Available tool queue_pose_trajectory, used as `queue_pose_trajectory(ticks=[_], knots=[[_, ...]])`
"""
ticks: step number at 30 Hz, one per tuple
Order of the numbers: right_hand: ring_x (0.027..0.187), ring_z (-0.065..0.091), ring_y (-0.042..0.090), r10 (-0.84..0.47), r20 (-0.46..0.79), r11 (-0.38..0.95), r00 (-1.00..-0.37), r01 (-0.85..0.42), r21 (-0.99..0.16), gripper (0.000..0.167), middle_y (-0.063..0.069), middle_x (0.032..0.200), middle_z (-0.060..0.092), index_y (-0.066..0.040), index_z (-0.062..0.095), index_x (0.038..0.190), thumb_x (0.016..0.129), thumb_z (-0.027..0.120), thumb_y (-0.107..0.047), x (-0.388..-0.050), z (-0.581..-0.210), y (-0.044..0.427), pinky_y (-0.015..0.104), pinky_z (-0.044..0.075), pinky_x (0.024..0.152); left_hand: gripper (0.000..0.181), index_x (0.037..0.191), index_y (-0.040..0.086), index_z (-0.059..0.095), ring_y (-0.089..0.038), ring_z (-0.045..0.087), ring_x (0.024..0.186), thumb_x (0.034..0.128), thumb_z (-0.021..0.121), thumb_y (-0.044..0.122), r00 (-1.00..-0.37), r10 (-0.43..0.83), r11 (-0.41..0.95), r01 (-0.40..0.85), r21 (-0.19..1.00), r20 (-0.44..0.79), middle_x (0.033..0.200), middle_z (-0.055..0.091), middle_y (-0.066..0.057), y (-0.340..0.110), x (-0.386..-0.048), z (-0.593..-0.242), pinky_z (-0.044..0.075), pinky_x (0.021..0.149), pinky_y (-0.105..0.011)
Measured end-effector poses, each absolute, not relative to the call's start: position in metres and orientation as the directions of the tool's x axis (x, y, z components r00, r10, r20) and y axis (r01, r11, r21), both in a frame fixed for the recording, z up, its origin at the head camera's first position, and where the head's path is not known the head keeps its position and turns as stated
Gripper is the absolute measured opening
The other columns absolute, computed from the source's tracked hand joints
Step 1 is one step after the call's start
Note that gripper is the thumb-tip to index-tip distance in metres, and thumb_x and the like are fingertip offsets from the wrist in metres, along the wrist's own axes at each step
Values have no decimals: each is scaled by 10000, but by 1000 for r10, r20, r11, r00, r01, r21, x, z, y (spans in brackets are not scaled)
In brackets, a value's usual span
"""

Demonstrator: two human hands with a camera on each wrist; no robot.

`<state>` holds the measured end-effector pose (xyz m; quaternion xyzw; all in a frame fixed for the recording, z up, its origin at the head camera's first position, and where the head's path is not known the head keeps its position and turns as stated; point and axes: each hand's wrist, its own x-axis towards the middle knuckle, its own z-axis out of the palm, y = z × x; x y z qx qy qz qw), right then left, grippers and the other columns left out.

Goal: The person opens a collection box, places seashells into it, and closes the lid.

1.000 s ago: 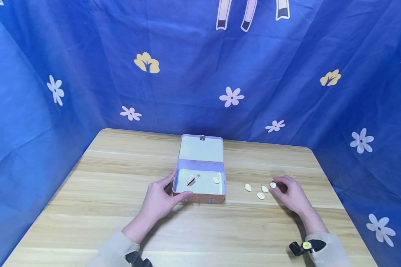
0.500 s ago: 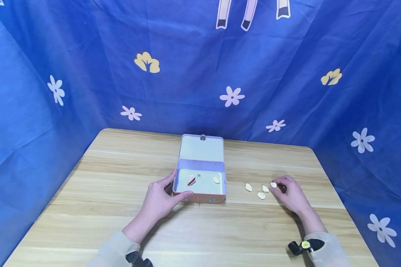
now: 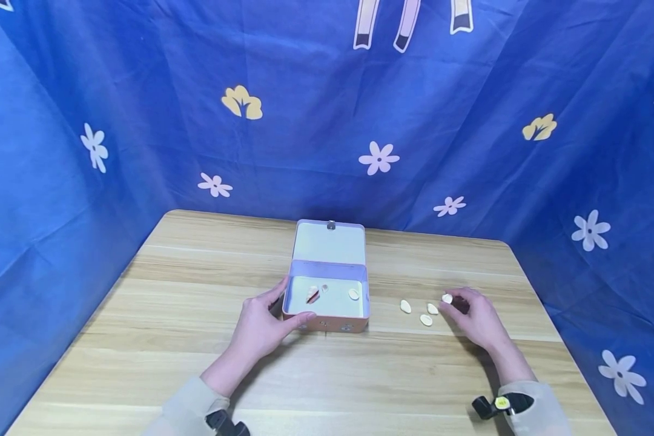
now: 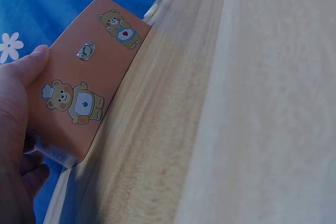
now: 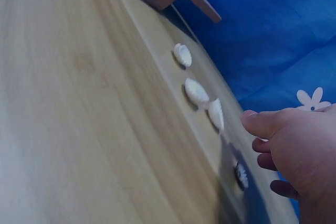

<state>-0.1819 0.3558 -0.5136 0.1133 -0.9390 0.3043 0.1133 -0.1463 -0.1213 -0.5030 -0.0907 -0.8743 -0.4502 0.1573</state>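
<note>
A hinged tin box (image 3: pixel 325 324) stands with its lid (image 3: pixel 329 242) raised. My left hand (image 3: pixel 258 324) grips its left front corner, thumb on the front wall. In the left wrist view, bears are printed on the box's orange front (image 4: pixel 86 80). Inside lie a reddish-brown shell (image 3: pixel 312 295), a tiny shell (image 3: pixel 324 288) and a white shell (image 3: pixel 353 294). My right hand (image 3: pixel 474 315) pinches a white seashell (image 3: pixel 447 298) between thumb and fingertips at the right; the right wrist view hides it. Beneath that hand lies a dark striped shell (image 5: pixel 241 176).
Three pale shells lie between box and right hand: one nearer the box (image 3: pixel 406 306), a front shell (image 3: pixel 426 320) and a shell close to the hand (image 3: pixel 432 309). A wooden table (image 3: pixel 196 260) carries everything. Blue patterned cloth (image 3: pixel 305 121) hangs behind and at both sides.
The white shell at my right fingertips has shifted very slightly away and turned a little. My left hand and the box stay in place.
</note>
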Motion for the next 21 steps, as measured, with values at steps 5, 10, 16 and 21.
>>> queue_pose_trajectory(ticks=[5, 10, 16, 21], knots=[[953, 738, 297, -164, 276, 751, -947, -301, -587, 362, 71, 990, 740, 49, 722, 1233, 948, 823, -150, -180, -506, 348, 529, 614, 884, 1066, 1479, 24, 593, -344, 621, 1276, 701, 899, 686, -935, 20, 573, 302, 762, 355, 1369, 638, -184, -122, -145, -504, 493, 1090, -490], [936, 717, 241, -198, 311, 731, -930, -351, -585, 345, 17, 953, 735, 50, 731, 1219, 939, 828, -127, -179, -496, 337, 534, 614, 892, 1067, 1483, 26, 590, -340, 609, 1291, 703, 896, 687, -937, 20, 572, 298, 764, 350, 1378, 634, -182, -122, -146, -504, 499, 1085, -500], [929, 692, 205, -214, 350, 730, -912, -387, -563, 328, -2, 955, 740, 8, 755, 1207, 912, 843, -105, -178, -483, 321, 532, 608, 869, 1070, 1488, 36, 591, -320, 617, 1284, 701, 892, 696, -938, 21, 578, 295, 761, 347, 1378, 633, -179, -122, -145, -502, 523, 1064, -512], [921, 695, 189, -241, 385, 730, -891, -427, -533, 320, -15, 960, 750, -13, 771, 1190, 895, 851, -106, -180, -476, 306, 529, 593, 812, 1069, 1488, 43, 591, -336, 608, 1292, 701, 888, 701, -937, 19, 581, 294, 759, 348, 1376, 634, -181, -123, -146, -502, 506, 1082, -510]])
